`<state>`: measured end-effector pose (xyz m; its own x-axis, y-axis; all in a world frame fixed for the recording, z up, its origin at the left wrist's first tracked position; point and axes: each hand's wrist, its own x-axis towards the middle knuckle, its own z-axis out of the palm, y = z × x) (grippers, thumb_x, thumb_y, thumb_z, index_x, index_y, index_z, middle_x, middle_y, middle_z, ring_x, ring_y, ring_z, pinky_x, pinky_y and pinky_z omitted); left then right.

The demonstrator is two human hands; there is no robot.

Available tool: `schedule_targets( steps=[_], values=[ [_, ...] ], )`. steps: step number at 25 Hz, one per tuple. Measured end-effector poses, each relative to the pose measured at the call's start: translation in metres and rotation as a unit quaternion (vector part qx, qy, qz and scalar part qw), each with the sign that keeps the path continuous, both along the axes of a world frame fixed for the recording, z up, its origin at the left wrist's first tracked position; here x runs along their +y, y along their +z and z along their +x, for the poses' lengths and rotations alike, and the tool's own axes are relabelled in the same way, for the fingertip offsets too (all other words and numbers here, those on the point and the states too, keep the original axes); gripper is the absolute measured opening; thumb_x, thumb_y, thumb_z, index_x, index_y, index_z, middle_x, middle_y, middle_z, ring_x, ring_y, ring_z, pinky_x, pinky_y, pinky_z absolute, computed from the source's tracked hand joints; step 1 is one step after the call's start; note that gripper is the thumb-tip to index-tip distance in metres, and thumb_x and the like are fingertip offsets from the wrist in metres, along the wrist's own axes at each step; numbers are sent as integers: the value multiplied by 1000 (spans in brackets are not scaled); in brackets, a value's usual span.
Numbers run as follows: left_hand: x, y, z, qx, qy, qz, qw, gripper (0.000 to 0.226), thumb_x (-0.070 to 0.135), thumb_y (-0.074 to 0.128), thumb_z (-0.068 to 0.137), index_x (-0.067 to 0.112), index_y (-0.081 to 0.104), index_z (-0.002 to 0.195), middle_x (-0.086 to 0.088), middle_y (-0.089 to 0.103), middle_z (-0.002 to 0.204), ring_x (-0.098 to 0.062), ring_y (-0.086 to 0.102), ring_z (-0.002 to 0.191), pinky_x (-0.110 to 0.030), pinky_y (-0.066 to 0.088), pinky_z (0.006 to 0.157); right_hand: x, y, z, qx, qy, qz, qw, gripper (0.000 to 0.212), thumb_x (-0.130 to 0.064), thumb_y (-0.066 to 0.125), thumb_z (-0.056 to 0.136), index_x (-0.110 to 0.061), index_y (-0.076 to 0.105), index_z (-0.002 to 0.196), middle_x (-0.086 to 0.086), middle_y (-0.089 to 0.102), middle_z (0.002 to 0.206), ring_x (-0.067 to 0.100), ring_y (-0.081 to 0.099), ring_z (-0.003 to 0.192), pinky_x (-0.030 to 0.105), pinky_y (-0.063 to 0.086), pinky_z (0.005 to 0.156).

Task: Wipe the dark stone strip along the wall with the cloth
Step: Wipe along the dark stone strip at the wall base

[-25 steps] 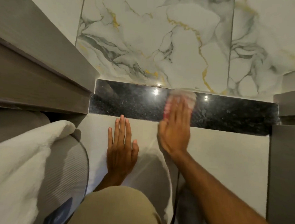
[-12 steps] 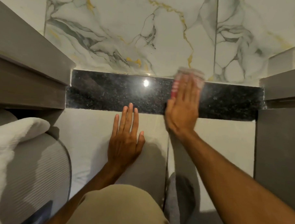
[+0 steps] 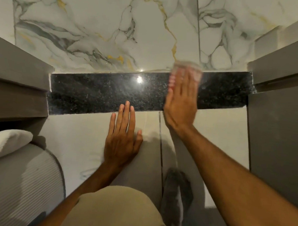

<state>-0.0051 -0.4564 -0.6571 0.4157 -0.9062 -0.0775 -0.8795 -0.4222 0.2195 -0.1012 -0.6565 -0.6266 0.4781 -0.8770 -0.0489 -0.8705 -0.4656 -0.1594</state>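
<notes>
A glossy black speckled stone strip point(image 3: 98, 91) runs across the wall between marble tile above and pale tile below. My right hand point(image 3: 181, 104) presses flat on the strip's right part, fingers pointing up. Under it lies a cloth point(image 3: 187, 66), white with red stripes and blurred by motion; only its top and left edges show past my fingers. My left hand point(image 3: 123, 137) rests flat with fingers apart on the pale tile just below the strip, fingertips touching its lower edge.
Grey cabinet edges flank the strip on the left point(image 3: 21, 83) and right point(image 3: 275, 127). A white folded towel point(image 3: 5, 144) lies on a ribbed grey surface point(image 3: 25, 184) at lower left. My knee in tan cloth point(image 3: 116, 210) and a grey sock point(image 3: 177, 187) sit below.
My right hand with the cloth has slid to the right along the strip. The view has tilted, so the strip sits lower in frame. My left hand stays planted.
</notes>
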Motion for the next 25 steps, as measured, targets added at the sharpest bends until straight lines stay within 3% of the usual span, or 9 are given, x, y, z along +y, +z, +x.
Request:
schedule_targets(
  steps=[3, 6, 8, 11, 15, 17, 21, 23, 25],
  values=[
    [-3, 3, 0, 5, 38, -8, 999, 77, 38, 39, 106, -3, 24, 169, -25, 20, 179, -37, 16, 168, -48, 6, 139, 18, -5, 46, -9, 171, 6, 985, 68, -36, 32, 117, -11, 13, 178, 15, 10, 187, 30, 10, 175, 51, 15, 143],
    [-6, 9, -2, 10, 61, -13, 998, 73, 31, 44, 104, -7, 32, 165, -30, 27, 176, -43, 26, 165, -58, 26, 135, 50, 0, -14, 9, 348, 15, 937, 63, -31, 40, 116, -12, 28, 175, 15, 21, 184, 31, 19, 173, 53, 22, 141],
    [-4, 11, -3, -3, 56, -10, 998, 71, 30, 42, 104, -10, 36, 163, -33, 31, 173, -46, 32, 162, -62, 33, 132, 43, 8, -62, 28, 397, 29, 917, 63, -34, 39, 116, -17, 27, 175, 11, 21, 184, 28, 18, 173, 50, 23, 140],
    [-5, 11, -2, 11, 81, -12, 997, 73, 31, 38, 103, -10, 34, 163, -33, 30, 173, -46, 31, 162, -62, 31, 132, 22, 8, -44, 14, 274, 40, 961, 68, -30, 37, 115, -12, 17, 177, 12, 12, 187, 27, 10, 175, 53, 21, 141],
    [15, 6, -8, 7, 171, -13, 985, 72, 35, 33, 108, -5, 27, 168, -29, 23, 177, -42, 20, 167, -59, 20, 136, 55, 1, 81, -24, 92, 54, 994, 76, -29, 32, 110, -9, 4, 178, 14, 0, 188, 28, 1, 176, 51, 9, 144],
    [46, 5, -12, -32, 189, -4, 982, 68, 36, 32, 113, -3, 28, 168, -29, 25, 177, -44, 23, 166, -63, 22, 135, 87, 2, 96, -33, 179, 72, 981, 76, -28, 37, 108, -8, 13, 177, 17, 8, 187, 30, 6, 175, 53, 14, 143],
    [86, 10, 0, -45, 220, 19, 974, 66, 41, 23, 115, 6, 25, 171, -24, 21, 180, -41, 21, 167, -66, 24, 133, 108, 10, 6, -28, 366, 72, 927, 73, -14, 57, 102, -9, 35, 172, 14, 29, 181, 29, 24, 171, 54, 29, 139],
    [81, 11, 0, -29, 232, 8, 972, 67, 39, 29, 113, 5, 28, 170, -25, 22, 179, -42, 22, 167, -67, 26, 133, 87, 12, -17, -9, 317, 64, 946, 76, -18, 51, 100, -8, 31, 173, 15, 26, 182, 32, 24, 172, 57, 32, 136],
    [79, 10, -2, -22, 233, 0, 972, 68, 38, 35, 111, 3, 30, 169, -26, 24, 178, -42, 22, 167, -66, 28, 132, 74, 8, 16, 1, 203, 62, 977, 81, -21, 44, 100, -6, 21, 176, 19, 16, 185, 35, 15, 174, 57, 23, 140]
  ],
)
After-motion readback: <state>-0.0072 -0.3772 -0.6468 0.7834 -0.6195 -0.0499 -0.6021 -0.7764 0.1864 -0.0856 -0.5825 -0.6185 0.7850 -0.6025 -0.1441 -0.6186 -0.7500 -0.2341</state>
